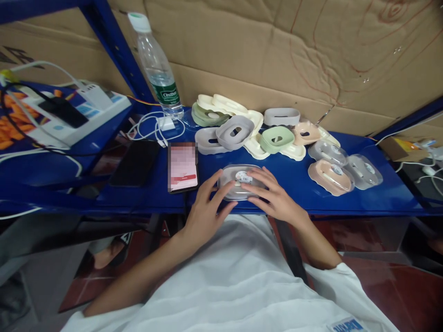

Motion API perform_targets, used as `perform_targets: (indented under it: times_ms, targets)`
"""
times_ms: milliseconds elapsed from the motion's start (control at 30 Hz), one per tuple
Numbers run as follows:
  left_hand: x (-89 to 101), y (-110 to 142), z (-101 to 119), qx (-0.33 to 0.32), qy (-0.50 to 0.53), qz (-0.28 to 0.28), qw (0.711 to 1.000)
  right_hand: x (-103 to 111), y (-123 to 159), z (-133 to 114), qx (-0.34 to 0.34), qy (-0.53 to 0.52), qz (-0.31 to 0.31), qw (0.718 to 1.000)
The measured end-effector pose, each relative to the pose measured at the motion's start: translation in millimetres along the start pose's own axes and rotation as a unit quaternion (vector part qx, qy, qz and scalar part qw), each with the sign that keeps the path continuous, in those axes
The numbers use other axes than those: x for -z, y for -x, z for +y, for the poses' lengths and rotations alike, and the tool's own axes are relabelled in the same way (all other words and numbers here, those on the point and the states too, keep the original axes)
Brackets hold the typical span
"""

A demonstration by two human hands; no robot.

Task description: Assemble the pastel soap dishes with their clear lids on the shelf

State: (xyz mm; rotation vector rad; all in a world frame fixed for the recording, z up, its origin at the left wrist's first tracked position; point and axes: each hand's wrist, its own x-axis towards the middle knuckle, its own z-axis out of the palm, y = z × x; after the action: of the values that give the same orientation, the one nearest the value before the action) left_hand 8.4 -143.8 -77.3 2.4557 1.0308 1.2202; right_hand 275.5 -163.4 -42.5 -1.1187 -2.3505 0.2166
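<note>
A grey soap box [227, 175] with a clear lid lies on the blue shelf [277, 171] in front of me. On its lid is a round label printed with small pictures. My left hand [206, 207] grips the box's left side, with fingers on the lid and the thumb by the near edge. From the right, my right hand [278, 198] holds the same box, its spread fingers across the lid. Three more lidded soap boxes stand to the right, including a peach one [328, 177] and a grey one [365, 173].
Behind the hands lie several soap box parts, among them a grey tray [237, 133] and a green tray [277, 139]. A phone [183, 173] with a lit screen is left of the hands. Further back are a water bottle [159, 74] and a power strip [114, 110] with cables.
</note>
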Motion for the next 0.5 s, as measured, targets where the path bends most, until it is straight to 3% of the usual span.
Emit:
perform_targets:
  times_ms: [200,367,500]
  targets:
    - [0.6,1,-2,-0.003,0.018,-0.004,1.000,-7,12,-2,-0.066,0.040,0.007,0.997]
    - [-0.2,1,-1,0.014,-0.007,0.012,1.000,-8,14,-2,-0.049,0.033,0.032,0.998]
    - [-0.5,1,-2,0.024,-0.019,-0.015,0.999,-6,12,-2,-0.058,0.019,0.028,0.998]
